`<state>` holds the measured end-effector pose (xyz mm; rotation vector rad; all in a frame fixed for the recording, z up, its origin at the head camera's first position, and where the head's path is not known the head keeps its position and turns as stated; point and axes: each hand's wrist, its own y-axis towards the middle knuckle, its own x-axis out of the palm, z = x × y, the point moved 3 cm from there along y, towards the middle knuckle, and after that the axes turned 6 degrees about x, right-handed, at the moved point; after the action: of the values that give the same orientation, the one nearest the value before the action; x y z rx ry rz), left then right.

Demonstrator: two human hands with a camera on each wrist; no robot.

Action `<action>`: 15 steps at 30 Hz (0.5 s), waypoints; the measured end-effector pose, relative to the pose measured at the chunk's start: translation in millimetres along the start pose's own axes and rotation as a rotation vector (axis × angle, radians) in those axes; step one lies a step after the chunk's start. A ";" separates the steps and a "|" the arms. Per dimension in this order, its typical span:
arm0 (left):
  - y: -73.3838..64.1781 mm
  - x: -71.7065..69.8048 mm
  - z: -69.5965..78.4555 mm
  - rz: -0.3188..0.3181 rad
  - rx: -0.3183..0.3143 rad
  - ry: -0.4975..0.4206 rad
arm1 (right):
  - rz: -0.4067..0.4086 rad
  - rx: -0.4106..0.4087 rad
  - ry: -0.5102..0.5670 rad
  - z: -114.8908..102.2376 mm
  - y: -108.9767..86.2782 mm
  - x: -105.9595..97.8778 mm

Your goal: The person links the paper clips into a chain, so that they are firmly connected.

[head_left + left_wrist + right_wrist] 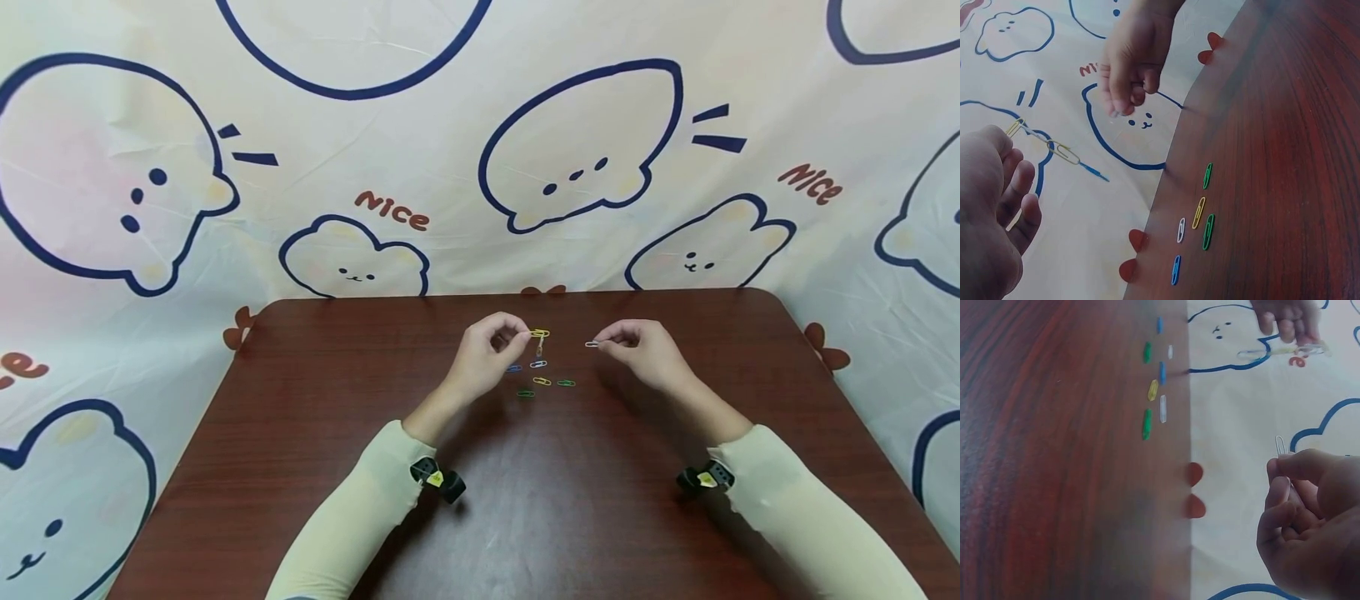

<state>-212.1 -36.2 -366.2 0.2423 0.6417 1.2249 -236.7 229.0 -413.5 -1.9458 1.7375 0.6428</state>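
Between thumb and fingers, my left hand (pixel 487 350) pinches the end of a short chain of linked paper clips (pixel 1063 152). The chain runs yellow, white, yellow and blue in the left wrist view, hanging away from the fingertips. Off to the right, my right hand (pixel 648 354) pinches a single white paper clip (pixel 1281 445) by one end, its loop sticking out past the fingertips. A gap separates this clip from the chain. Both hands are held over the far part of the table.
Several loose paper clips lie on the dark wooden table (pixel 510 517) between the hands: a blue one (pixel 1175 270), a white one (pixel 1180 230), a yellow one (pixel 1199 212) and two green ones (pixel 1209 232). A printed cloth (pixel 450 167) hangs behind the table's far edge.
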 end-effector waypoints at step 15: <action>1.5 4.2 -12.3 -0.012 -0.015 0.008 | -0.001 -0.022 0.077 -27.5 -6.5 -6.7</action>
<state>-219.5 -33.9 -376.7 0.2207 0.6395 1.2194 -229.7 218.1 -387.5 -2.0108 1.7823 0.5963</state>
